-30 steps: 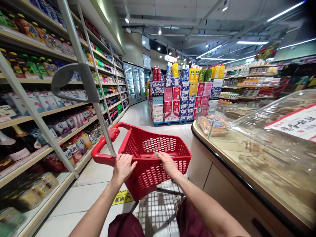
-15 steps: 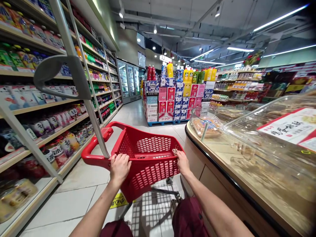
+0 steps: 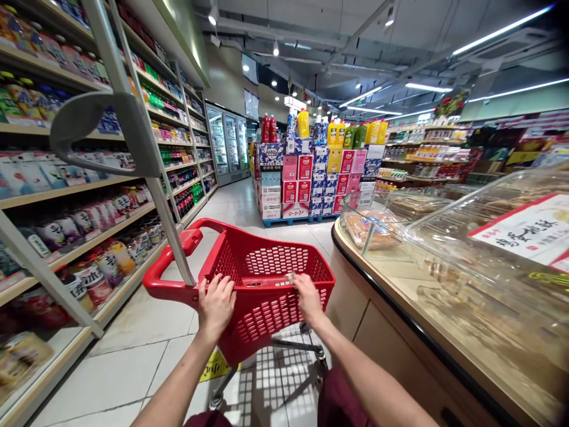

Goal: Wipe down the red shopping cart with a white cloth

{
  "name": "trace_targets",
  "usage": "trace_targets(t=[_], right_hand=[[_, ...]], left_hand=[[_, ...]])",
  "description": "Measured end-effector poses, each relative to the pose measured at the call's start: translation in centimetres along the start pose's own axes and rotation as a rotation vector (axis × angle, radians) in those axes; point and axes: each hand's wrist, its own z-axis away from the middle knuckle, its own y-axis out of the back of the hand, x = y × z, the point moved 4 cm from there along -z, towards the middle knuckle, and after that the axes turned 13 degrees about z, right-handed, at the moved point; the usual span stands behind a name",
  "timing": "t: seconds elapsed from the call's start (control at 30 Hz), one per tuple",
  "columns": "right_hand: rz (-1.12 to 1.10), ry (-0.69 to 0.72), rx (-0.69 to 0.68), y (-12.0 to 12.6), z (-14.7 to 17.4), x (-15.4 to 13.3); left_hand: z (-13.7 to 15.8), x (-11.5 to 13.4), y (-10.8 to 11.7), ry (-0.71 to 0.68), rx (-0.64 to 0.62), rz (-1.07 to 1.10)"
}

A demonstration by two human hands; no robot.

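Note:
A red plastic shopping cart (image 3: 267, 320) with perforated basket walls stands in front of me, turned sideways, its handle end to the left. My left hand (image 3: 217, 302) curls its fingers over the basket's near rim, close to the handle end. Farther right along that rim is my right hand (image 3: 307, 296), with a small pale crumpled piece (image 3: 291, 277) between its fingers; its material is too small to tell. The basket's visible inside holds no goods. A grey metal pole (image 3: 166, 219) with a grey plastic loop (image 3: 106, 133) rises beside my left hand.
Drink shelves (image 3: 89, 237) line the left side. A glass-topped counter (image 3: 377, 261) with packaged food stands close on the right. Ahead is a stack of drink cartons (image 3: 311, 178) topped with bottles, with glass-door fridges (image 3: 229, 142) behind. A yellow floor sign (image 3: 217, 366) shows under the cart.
My right hand has moved left along the cart's near rim with the pale piece, away from the far corner. My left hand stays on the rim. The view has shifted slightly.

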Motion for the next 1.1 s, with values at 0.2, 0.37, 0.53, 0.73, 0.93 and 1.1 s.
trace_targets(t=[0.2, 0.37, 0.53, 0.73, 0.93, 1.1], right_hand=[[0.065, -0.223, -0.033, 1.4, -0.8, 3.4], [0.019, -0.134, -0.076, 0.4, -1.2, 2.1], [0.054, -0.213, -0.087, 1.3, -1.9, 3.5], [0.011, -0.110, -0.083, 0.5, -1.8, 0.3], [0.043, -0.217, -0.038, 1.9, -1.7, 3.0], [0.035, -0.082, -0.020, 0.2, -1.4, 0.2]], left_hand=[[-0.7, -0.5, -0.5, -0.029, -0.022, -0.021], [-0.3, 3.3, -3.3, -0.109, -0.181, -0.006], [-0.1, 5.1, -4.2, -0.037, -0.250, -0.005], [0.0, 4.9, -3.9, -0.017, -0.289, -0.012], [0.8, 5.0, -4.2, -0.062, -0.271, -0.073], [0.9, 5.0, -4.6, -0.031, -0.267, -0.068]])
